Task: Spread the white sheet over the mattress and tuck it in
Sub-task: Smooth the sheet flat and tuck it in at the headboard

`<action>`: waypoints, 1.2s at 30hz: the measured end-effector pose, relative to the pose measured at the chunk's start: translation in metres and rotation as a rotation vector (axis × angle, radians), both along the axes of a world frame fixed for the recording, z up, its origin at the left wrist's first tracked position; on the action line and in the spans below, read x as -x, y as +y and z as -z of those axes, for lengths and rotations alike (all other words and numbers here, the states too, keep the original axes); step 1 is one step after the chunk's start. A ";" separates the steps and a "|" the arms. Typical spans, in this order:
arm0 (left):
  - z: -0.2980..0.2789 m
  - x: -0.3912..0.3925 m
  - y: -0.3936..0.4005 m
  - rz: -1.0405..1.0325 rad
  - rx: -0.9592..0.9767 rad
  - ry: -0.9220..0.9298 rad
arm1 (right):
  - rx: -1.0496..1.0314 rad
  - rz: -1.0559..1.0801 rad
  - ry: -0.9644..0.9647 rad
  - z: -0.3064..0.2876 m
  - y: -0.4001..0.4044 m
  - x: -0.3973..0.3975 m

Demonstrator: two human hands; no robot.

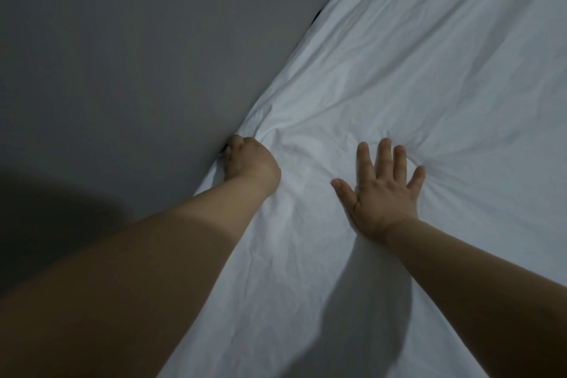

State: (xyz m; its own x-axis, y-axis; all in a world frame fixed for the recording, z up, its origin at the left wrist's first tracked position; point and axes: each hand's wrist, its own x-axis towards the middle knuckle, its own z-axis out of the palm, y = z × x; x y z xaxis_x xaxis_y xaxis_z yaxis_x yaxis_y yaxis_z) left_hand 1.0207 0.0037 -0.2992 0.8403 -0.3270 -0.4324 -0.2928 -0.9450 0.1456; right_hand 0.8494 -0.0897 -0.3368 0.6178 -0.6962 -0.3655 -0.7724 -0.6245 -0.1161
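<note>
1. You work in dim, bluish light.
2. The white sheet (399, 77) is the brightest area; the wall (107, 55) stays murky grey.
3. Your arms cast soft shadows near the lower edge.
4. Wide-angle distortion bends the wall's seam.

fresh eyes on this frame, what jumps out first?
The white sheet fills the right half, wrinkles fanning out from the two hands. The left hand is curled at the sheet's edge against the grey wall; the right hand lies flat, fingers spread, on the sheet.
</note>
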 end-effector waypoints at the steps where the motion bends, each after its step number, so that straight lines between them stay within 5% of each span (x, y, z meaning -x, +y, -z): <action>1: 0.001 0.002 0.001 -0.013 0.010 -0.025 | 0.002 0.001 -0.003 0.001 0.000 0.000; 8: 0.005 0.016 -0.004 0.057 0.048 -0.123 | 0.018 0.001 -0.023 0.002 0.001 0.001; 16: 0.011 -0.012 -0.008 0.031 0.095 0.026 | 0.033 0.000 -0.028 0.006 0.001 0.001; 23: 0.012 0.011 -0.005 0.043 0.167 -0.172 | 0.048 0.005 -0.037 0.007 0.003 0.002; 36: 0.044 -0.008 -0.011 0.046 0.081 -0.130 | 0.066 0.001 -0.083 0.013 0.002 0.002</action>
State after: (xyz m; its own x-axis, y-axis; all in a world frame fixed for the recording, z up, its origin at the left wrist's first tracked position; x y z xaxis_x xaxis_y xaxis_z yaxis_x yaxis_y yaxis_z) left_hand 1.0287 -0.0069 -0.3436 0.8711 -0.3953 -0.2915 -0.3565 -0.9171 0.1784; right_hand 0.8477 -0.0877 -0.3500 0.6432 -0.7180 -0.2661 -0.7626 -0.6318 -0.1385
